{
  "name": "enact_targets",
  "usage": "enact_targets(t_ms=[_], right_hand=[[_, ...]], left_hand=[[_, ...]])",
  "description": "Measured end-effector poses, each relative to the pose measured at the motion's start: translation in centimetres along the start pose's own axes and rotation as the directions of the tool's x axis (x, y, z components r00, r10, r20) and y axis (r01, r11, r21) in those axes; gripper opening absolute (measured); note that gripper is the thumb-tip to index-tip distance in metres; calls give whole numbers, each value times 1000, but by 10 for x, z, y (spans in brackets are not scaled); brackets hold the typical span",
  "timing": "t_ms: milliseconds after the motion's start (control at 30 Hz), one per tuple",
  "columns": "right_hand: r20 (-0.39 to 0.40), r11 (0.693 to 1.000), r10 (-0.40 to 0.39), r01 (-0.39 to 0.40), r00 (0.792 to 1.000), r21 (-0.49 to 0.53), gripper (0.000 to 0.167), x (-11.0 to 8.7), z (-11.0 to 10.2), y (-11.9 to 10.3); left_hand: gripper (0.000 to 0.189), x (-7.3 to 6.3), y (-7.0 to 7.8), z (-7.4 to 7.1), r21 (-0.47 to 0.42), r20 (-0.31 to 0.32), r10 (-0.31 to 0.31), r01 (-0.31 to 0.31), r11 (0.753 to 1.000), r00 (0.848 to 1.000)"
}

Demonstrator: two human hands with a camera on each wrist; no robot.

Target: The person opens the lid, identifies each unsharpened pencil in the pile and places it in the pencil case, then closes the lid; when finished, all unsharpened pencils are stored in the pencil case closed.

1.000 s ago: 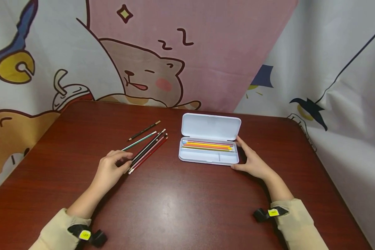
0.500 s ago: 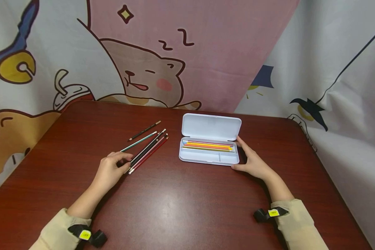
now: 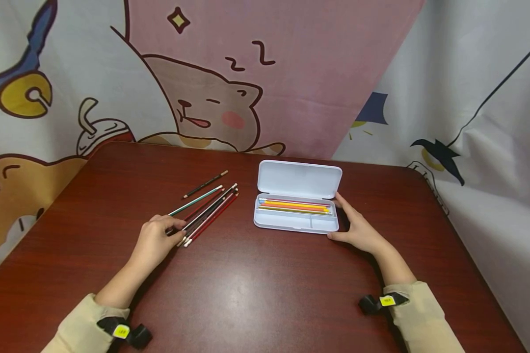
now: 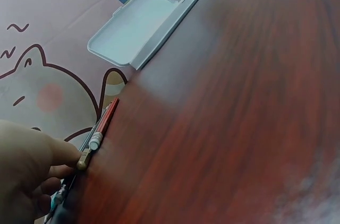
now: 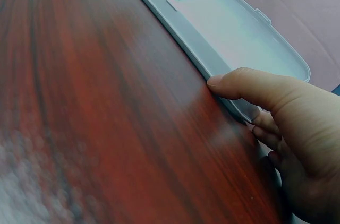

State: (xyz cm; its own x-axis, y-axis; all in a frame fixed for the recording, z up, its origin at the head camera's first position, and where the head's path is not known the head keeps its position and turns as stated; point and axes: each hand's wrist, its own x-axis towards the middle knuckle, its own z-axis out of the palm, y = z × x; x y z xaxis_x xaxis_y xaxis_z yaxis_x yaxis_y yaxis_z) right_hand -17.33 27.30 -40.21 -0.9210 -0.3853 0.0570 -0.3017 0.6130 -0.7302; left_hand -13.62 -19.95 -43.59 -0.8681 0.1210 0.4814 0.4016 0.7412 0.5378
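Note:
My left hand (image 3: 156, 240) is at the near ends of a loose bunch of pencils (image 3: 209, 218), thumb and fingers pinching at an end. In the left wrist view the thumb lies against a pencil's gold-coloured end (image 4: 83, 159), and a red pencil (image 4: 109, 119) with a white eraser tip lies beside it. My right hand (image 3: 357, 228) grips the right end of a white pencil case (image 3: 282, 224), thumb on the front edge and fingers behind. The case stands with its lid (image 3: 299, 177) up. Several yellow, orange and dark pencils (image 3: 293, 206) lie in its back compartment.
A teal pencil (image 3: 196, 200) lies just left of the bunch, and a dark green one (image 3: 205, 184) is farther back. All rest on a brown wooden table (image 3: 247, 294). A printed cloth (image 3: 313, 73) hangs behind the table's back edge.
The bunch of pencils has spread apart at the left fingertips, with the red and white-tipped ones shifted slightly right. The right hand and the case have stayed in place.

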Motion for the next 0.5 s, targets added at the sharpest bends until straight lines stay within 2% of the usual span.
enact_targets(t_ms=[233, 500], right_hand=[[-2, 1000, -9, 9, 1000, -4, 103, 0, 0, 0], [-1, 1000, -11, 11, 1000, -2, 102, -1, 0, -1]], left_hand=[[13, 0, 0, 0, 27, 12, 44, -44, 999, 999], [14, 0, 3, -1, 51, 19, 5, -6, 999, 1000]])
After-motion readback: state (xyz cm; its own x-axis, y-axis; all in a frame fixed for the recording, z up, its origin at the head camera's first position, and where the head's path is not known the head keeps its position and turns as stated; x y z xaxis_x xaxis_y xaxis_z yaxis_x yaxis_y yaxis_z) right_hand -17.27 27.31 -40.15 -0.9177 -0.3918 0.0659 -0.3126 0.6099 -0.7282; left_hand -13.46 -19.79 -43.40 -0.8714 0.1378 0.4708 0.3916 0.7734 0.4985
